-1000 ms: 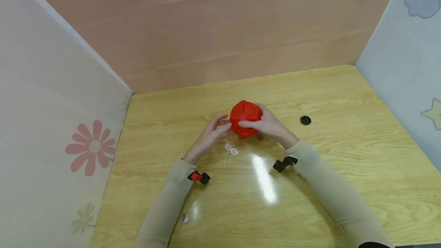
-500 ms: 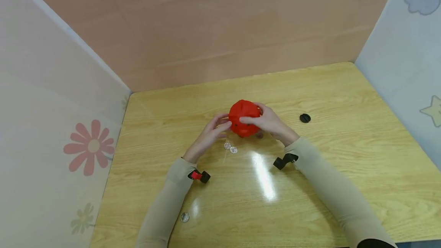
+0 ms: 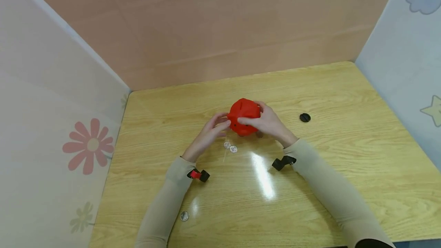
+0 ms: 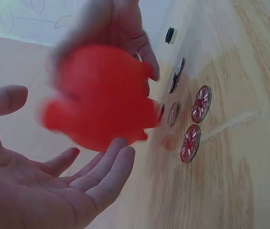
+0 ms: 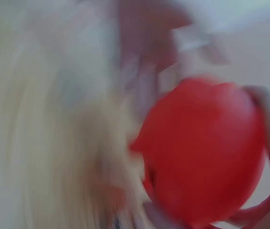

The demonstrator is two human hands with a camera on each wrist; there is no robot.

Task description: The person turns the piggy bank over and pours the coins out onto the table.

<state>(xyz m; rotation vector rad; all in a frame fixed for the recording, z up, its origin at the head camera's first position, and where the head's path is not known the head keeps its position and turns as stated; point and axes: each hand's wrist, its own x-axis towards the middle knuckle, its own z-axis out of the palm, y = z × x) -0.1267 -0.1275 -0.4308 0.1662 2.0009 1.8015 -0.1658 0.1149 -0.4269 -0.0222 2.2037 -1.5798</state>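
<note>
A red piggy bank (image 3: 244,119) with dark eyes and a slot in its top hangs over the middle of the table, tilted. My right hand (image 3: 273,125) grips it from the right, thumb across its front and fingers behind. On the left, my left hand (image 3: 211,133) has its fingers relaxed and spread, their tips right at the bank's side; the left wrist view places this hand (image 4: 54,186) below and beside the bank (image 4: 101,90). Silver coins (image 3: 233,149) lie beneath on the table, more of them (image 4: 201,104) showing in the left wrist view. Motion blurs the right wrist view.
A round black stopper (image 3: 305,117) lies on the wooden table (image 3: 344,156) to the right. Another coin (image 3: 184,216) sits near the left forearm. Patterned walls (image 3: 93,144) rise at left and right, with a pinkish panel (image 3: 206,30) behind.
The piggy bank has turned and rocked in my right hand, so its slot and eyes face differently. My left hand stays almost in place, as do the coins and stopper.
</note>
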